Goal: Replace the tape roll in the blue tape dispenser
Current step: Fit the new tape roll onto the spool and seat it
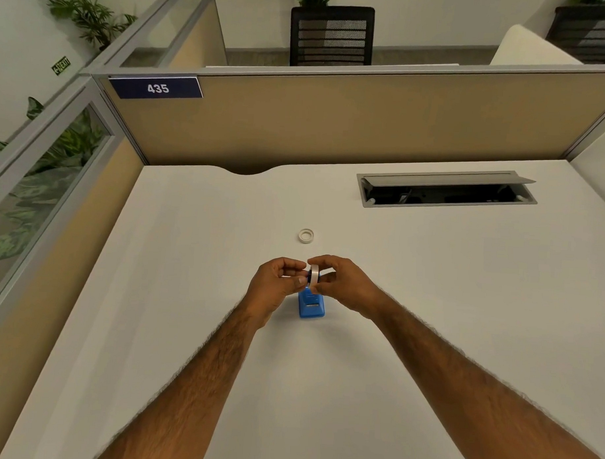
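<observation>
The blue tape dispenser stands on the white desk, partly hidden under my hands. Just above it I hold a white tape roll upright on its edge. My right hand pinches the roll from the right. My left hand closes on a small dark blue piece at the roll's left face, most of it hidden by the fingers. A second, thin whitish ring lies flat on the desk beyond my hands.
An open grey cable tray is set into the desk at the back right. Tan partition walls close the desk at the back and left.
</observation>
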### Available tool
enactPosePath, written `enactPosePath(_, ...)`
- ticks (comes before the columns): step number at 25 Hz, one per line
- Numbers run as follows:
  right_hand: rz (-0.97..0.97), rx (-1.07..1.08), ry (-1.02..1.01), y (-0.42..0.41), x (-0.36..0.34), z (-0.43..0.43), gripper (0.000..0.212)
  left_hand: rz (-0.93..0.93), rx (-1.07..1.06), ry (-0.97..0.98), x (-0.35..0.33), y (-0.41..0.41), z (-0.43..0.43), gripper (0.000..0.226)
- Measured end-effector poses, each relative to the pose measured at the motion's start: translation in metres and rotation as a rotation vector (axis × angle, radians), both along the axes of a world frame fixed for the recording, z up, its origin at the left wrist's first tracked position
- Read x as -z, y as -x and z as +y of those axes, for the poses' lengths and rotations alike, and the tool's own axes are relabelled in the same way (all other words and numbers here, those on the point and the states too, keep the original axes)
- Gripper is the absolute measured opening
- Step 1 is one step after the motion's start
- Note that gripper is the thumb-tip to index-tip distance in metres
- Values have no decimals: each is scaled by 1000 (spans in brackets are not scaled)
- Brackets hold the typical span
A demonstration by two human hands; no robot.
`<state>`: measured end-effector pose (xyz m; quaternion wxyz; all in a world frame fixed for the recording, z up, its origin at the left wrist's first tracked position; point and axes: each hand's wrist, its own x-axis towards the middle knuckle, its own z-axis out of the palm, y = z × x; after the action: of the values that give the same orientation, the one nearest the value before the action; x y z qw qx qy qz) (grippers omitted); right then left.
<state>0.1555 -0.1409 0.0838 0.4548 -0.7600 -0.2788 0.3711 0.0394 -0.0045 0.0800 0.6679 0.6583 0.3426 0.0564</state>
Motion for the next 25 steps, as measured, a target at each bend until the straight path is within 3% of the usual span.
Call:
enactPosePath(8, -403, -113, 150, -15, 32, 6, 53, 192, -36, -279, 16, 2, -2, 33)
enactPosePath(17, -554, -124, 188, -10, 59, 21, 46, 243, 22, -278, 29, -4, -8, 43)
enactPosePath(25, -538, -110, 173, -10, 68, 24, 48, 259, 48, -293, 35, -5, -4, 44)
